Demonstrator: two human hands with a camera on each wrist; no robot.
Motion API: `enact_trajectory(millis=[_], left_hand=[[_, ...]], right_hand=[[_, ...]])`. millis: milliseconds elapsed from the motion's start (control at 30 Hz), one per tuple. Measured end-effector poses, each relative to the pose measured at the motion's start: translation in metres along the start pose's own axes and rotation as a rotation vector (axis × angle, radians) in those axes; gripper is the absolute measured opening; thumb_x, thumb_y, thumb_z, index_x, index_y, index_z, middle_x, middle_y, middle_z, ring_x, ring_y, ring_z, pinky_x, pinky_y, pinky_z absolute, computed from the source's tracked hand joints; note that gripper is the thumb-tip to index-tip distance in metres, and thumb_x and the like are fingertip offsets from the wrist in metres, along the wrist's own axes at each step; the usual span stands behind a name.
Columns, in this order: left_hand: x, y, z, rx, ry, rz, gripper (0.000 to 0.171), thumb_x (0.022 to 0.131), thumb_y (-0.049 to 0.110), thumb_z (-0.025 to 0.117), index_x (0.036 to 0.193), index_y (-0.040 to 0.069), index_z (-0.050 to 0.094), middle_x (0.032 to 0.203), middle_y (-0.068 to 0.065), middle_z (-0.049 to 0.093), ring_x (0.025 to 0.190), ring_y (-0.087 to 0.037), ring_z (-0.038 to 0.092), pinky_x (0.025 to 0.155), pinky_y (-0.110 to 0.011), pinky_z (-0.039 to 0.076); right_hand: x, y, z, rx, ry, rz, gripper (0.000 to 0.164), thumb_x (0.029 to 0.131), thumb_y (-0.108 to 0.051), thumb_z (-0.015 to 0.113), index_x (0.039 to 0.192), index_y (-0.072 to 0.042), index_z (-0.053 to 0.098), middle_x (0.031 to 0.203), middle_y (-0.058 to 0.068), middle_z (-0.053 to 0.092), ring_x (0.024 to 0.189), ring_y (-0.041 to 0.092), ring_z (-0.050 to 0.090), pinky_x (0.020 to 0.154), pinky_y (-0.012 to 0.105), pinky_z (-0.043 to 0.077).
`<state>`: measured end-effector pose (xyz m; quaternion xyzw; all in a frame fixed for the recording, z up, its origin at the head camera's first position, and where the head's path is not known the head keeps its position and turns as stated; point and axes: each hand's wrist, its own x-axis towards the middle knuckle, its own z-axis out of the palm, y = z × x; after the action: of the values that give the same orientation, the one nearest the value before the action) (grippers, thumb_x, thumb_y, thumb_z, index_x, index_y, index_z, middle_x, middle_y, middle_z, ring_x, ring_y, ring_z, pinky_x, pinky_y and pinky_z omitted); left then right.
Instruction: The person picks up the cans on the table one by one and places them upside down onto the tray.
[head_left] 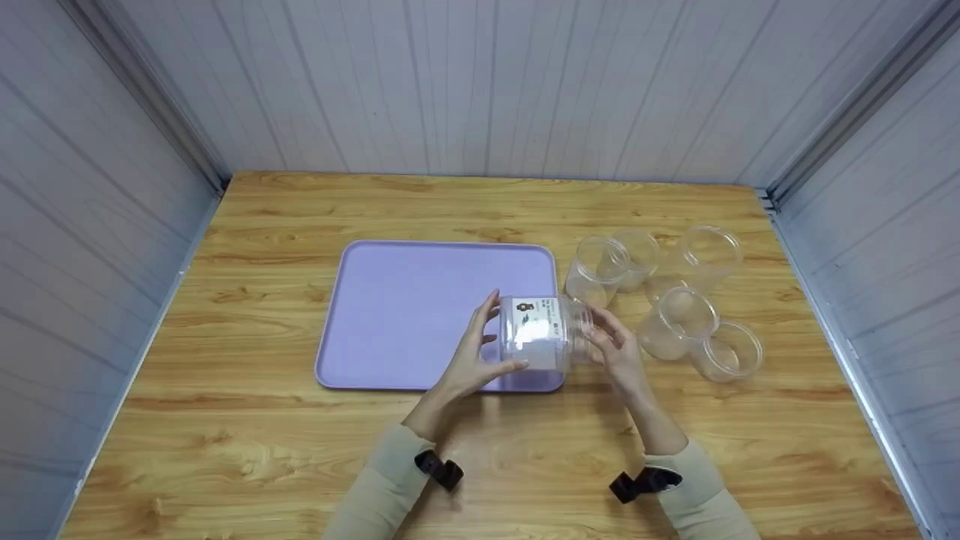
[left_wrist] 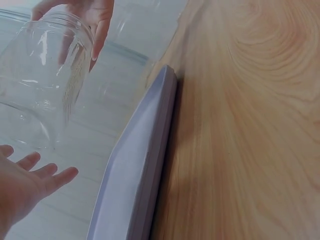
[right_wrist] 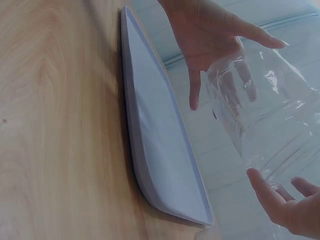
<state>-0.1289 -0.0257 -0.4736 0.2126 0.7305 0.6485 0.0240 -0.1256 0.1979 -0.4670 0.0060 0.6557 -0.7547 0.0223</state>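
Clear labelled jar [head_left: 538, 334] was up off the bench [head_left: 225, 450], on its side, over the right end of the purple tray [head_left: 412, 315] and clear of its surface. Base pointed left, ridged mouth end pointed right; could not tell if a lid or a second piece sat on that end. Left hand [head_left: 472, 360] was spread round the base end, fingers straight and apart; left wrist view showed a gap between its fingertips and the jar, firm contact not clear. Right hand [head_left: 621, 356] had its fingers bent round the mouth end and looked to be carrying the weight. Clear cups [head_left: 679, 322] stood in a loose group on the bench to the right, apart from the jar. Step in hand, as judged: jar being handled or turned in mid-air between both hands. Next move seemed to call for a firm right-side grip, the left palm brought against the base for support, and the jar levelled before any set-down, since smooth clear plastic could slip
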Motion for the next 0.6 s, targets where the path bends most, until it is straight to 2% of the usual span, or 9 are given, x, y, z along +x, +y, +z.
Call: enact_trajectory(millis=[67, 200, 233, 267, 300, 433, 500, 600], left_hand=[[0.000, 0.000, 0.000, -0.014, -0.001, 0.000, 0.097, 0.068, 0.015, 0.076, 0.140, 0.000, 0.012, 0.140, -0.019, 0.021, 0.125, -0.032, 0.025, 0.091, -0.044, 0.037], [0.001, 0.000, 0.001, -0.041, 0.009, 0.026, 0.097, 0.067, 0.010, 0.077, 0.139, -0.003, 0.014, 0.139, -0.020, 0.023, 0.122, -0.033, 0.029, 0.089, -0.042, 0.039], [0.001, 0.000, 0.001, -0.045, 0.013, 0.033, 0.096, 0.066, 0.009, 0.077, 0.139, -0.003, 0.015, 0.138, -0.020, 0.024, 0.121, -0.034, 0.030, 0.089, -0.043, 0.039], [0.000, 0.000, 0.001, -0.044, 0.015, 0.037, 0.096, 0.066, 0.008, 0.077, 0.139, -0.003, 0.015, 0.138, -0.020, 0.024, 0.120, -0.034, 0.031, 0.088, -0.042, 0.039], [0.000, 0.000, 0.001, -0.043, 0.018, 0.039, 0.096, 0.065, 0.007, 0.077, 0.139, -0.003, 0.016, 0.137, -0.020, 0.025, 0.120, -0.034, 0.032, 0.088, -0.041, 0.040], [0.000, 0.000, 0.000, -0.035, 0.032, 0.040, 0.096, 0.064, 0.006, 0.078, 0.138, -0.003, 0.018, 0.135, -0.018, 0.029, 0.117, -0.030, 0.036, 0.087, -0.036, 0.042], [0.000, 0.001, 0.000, -0.035, 0.042, 0.048, 0.095, 0.063, 0.006, 0.078, 0.137, -0.003, 0.019, 0.133, -0.018, 0.032, 0.116, -0.029, 0.037, 0.086, -0.036, 0.043], [0.000, 0.003, 0.000, -0.029, 0.059, 0.073, 0.094, 0.063, 0.005, 0.079, 0.136, -0.005, 0.022, 0.130, -0.019, 0.035, 0.113, -0.029, 0.039, 0.084, -0.040, 0.043]], right_hand=[[0.002, 0.005, -0.003, 0.035, -0.030, -0.018, 0.050, 0.086, -0.011, 0.051, 0.129, 0.009, 0.036, 0.118, 0.017, 0.050, 0.094, 0.020, 0.056, 0.073, 0.033, 0.050], [0.026, 0.059, -0.030, 0.127, -0.117, -0.101, 0.046, 0.086, -0.019, 0.055, 0.128, -0.003, 0.044, 0.119, 0.015, 0.049, 0.099, 0.024, 0.054, 0.072, 0.036, 0.051], [0.026, 0.061, -0.031, 0.159, -0.145, -0.114, 0.044, 0.086, -0.018, 0.055, 0.127, -0.003, 0.045, 0.118, 0.015, 0.050, 0.099, 0.025, 0.054, 0.072, 0.036, 0.051], [0.025, 0.059, -0.030, 0.177, -0.160, -0.112, 0.041, 0.087, -0.015, 0.054, 0.126, -0.003, 0.046, 0.116, 0.015, 0.051, 0.098, 0.023, 0.055, 0.071, 0.035, 0.051], [0.026, 0.059, -0.029, 0.157, -0.133, -0.091, 0.041, 0.087, -0.013, 0.053, 0.126, -0.001, 0.045, 0.114, 0.013, 0.052, 0.097, 0.022, 0.055, 0.071, 0.034, 0.051], [0.004, 0.010, -0.001, 0.136, -0.052, 0.018, 0.045, 0.085, -0.007, 0.049, 0.125, 0.011, 0.037, 0.105, 0.012, 0.053, 0.089, 0.020, 0.058, 0.070, 0.033, 0.051], [0.003, 0.008, 0.002, 0.125, -0.016, 0.056, 0.047, 0.085, -0.007, 0.046, 0.126, 0.012, 0.034, 0.103, 0.009, 0.054, 0.086, 0.018, 0.058, 0.068, 0.032, 0.052], [0.004, 0.009, 0.002, 0.148, -0.021, 0.070, 0.047, 0.086, -0.007, 0.043, 0.128, 0.012, 0.033, 0.103, 0.010, 0.053, 0.085, 0.017, 0.058, 0.066, 0.032, 0.052]])
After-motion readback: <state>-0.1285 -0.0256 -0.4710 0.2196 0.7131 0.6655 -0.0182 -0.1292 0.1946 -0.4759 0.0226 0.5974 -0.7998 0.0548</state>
